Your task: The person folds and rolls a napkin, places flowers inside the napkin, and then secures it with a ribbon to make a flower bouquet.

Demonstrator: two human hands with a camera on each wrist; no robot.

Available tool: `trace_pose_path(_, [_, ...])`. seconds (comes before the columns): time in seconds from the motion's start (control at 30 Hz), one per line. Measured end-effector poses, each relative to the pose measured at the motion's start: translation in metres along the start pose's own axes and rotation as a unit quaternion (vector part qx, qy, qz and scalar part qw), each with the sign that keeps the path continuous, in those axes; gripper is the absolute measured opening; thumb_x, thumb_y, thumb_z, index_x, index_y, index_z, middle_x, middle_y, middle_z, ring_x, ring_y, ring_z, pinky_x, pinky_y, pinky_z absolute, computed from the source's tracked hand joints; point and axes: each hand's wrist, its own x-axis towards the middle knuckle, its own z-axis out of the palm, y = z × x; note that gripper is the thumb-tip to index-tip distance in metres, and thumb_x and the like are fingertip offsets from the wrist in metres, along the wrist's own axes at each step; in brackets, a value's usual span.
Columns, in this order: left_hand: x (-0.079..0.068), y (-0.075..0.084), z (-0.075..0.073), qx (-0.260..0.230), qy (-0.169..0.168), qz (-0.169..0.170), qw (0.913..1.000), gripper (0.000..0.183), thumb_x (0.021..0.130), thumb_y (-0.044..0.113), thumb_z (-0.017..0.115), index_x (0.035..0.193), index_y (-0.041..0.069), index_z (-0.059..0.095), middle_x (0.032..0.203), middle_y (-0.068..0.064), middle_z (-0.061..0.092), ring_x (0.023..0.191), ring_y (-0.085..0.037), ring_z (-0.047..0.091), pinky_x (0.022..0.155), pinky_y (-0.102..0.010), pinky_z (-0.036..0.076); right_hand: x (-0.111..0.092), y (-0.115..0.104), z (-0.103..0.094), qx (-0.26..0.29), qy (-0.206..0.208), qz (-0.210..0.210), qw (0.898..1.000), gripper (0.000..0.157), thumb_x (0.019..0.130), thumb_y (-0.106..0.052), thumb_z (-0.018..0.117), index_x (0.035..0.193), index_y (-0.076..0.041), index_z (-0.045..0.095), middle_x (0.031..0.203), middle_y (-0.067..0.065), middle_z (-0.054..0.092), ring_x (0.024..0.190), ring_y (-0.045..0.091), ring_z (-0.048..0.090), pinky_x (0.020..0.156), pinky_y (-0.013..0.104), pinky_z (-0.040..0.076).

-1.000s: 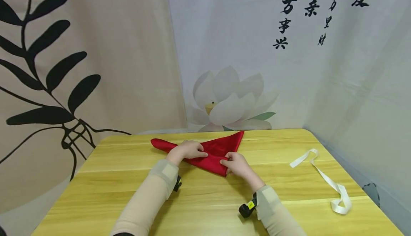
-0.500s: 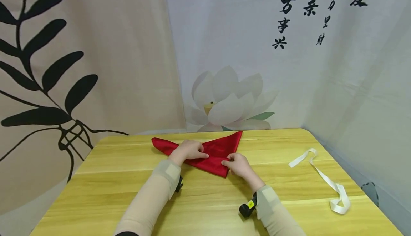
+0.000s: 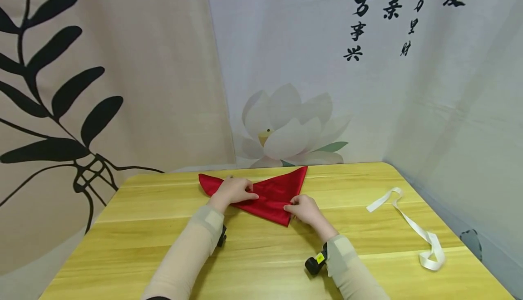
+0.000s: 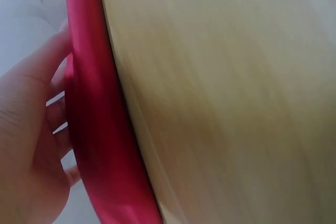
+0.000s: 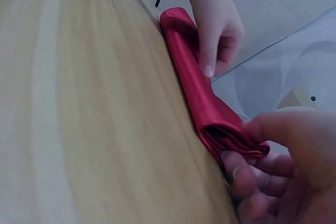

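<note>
A shiny red satin cloth point(image 3: 267, 202) lies folded over in layers near the far side of the wooden table, one pointed corner toward the back right. My right hand point(image 3: 305, 210) pinches its near right end between thumb and fingers; the right wrist view shows the rolled layers of the cloth point(image 5: 210, 124) there. Farther left, my left hand point(image 3: 234, 191) grips the folded band, thumb along the near side, fingers curled behind. In the left wrist view the cloth point(image 4: 100, 108) hides the fingertips of the left hand point(image 4: 31, 129).
A white ribbon point(image 3: 421, 232) lies loosely curled on the right of the wooden table point(image 3: 122, 245). A printed curtain point(image 3: 163, 86) hangs right behind the table's far edge. Each wrist carries a small black camera point(image 3: 315, 263).
My left hand has shifted slightly left along the cloth, and the cloth's left end now reaches less far left. My right hand keeps its pinch almost in place.
</note>
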Motion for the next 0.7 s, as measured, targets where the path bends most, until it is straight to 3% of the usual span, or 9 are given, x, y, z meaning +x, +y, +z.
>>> trace_pose_path(0.13, [-0.005,-0.005,-0.004,0.009,0.01,-0.009,0.9999,0.023,0.085,0.048,0.071,0.087,0.025,0.068,0.079,0.016,0.061,0.083,-0.01,0.059,0.107,-0.059,0.021,0.0,0.0,-0.001,0.003,-0.011,0.015,1.0,0.018,0.089,-0.019,0.065,0.075,-0.008,0.065,0.06,0.001,0.06,0.044,0.013,0.052,0.041,0.025,0.039])
trace_pose_path(0.47, [-0.02,0.001,-0.005,0.052,0.047,-0.009,0.9975,0.023,0.087,0.04,0.072,0.103,0.023,0.072,0.109,0.004,0.066,0.11,-0.021,0.058,0.105,-0.064,0.021,-0.002,-0.001,-0.003,-0.003,-0.004,0.014,1.0,0.016,0.087,-0.016,0.067,0.075,-0.007,0.065,0.059,0.002,0.06,0.045,0.013,0.052,0.041,0.025,0.042])
trace_pose_path(0.57, [-0.024,0.009,-0.004,0.06,0.043,-0.004,0.9973,0.026,0.088,0.04,0.07,0.109,0.024,0.071,0.117,0.0,0.064,0.116,-0.024,0.053,0.102,-0.062,0.026,-0.002,0.0,-0.003,0.001,-0.002,0.015,1.0,0.014,0.086,-0.015,0.069,0.076,-0.007,0.064,0.059,0.002,0.06,0.045,0.013,0.052,0.041,0.025,0.042])
trace_pose_path(0.7, [-0.03,0.021,-0.003,0.037,0.012,0.002,0.9993,0.03,0.091,0.04,0.066,0.117,0.025,0.068,0.126,-0.001,0.059,0.122,-0.025,0.049,0.1,-0.058,0.029,-0.002,0.001,-0.002,0.011,0.002,0.018,1.0,0.013,0.084,-0.015,0.072,0.081,-0.005,0.063,0.06,0.002,0.06,0.046,0.013,0.053,0.04,0.025,0.042])
